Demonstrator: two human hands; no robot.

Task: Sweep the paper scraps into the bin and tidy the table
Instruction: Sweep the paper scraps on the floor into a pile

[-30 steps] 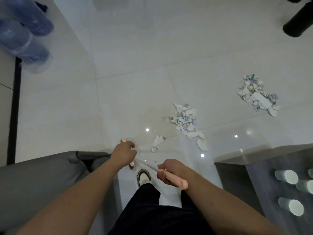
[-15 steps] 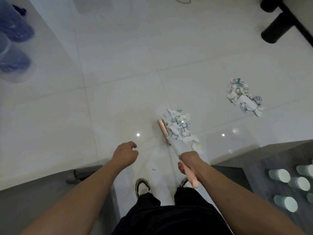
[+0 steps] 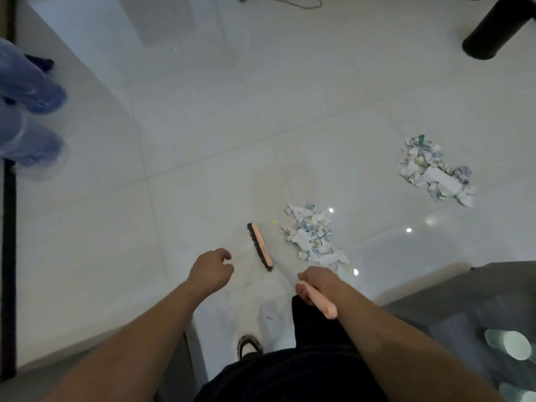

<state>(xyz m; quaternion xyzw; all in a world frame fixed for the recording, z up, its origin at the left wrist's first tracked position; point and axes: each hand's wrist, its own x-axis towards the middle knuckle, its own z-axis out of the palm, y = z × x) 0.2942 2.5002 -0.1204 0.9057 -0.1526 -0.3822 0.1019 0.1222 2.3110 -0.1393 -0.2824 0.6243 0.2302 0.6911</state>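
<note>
My right hand (image 3: 314, 287) grips the pink handle (image 3: 320, 301) of a broom. Its pink head with dark bristles (image 3: 260, 246) rests on the white tiled floor, just left of a pile of torn paper scraps (image 3: 311, 235). A small gap lies between the head and the pile. A second, larger pile of scraps (image 3: 435, 172) lies farther right. My left hand (image 3: 211, 271) hovers loosely curled beside the broom head and holds nothing. No bin shows in the frame.
A grey table corner (image 3: 464, 300) with pale green cups (image 3: 510, 345) stands at the lower right. A black cylinder leg (image 3: 493, 30) is at the top right. Blue plastic-wrapped items (image 3: 26, 111) lie at the left. My shoe (image 3: 248, 345) is below the broom.
The broom head has pulled back left, away from the near pile. That pile sits more bunched than a second ago. My left hand let go of the broom and now hangs free.
</note>
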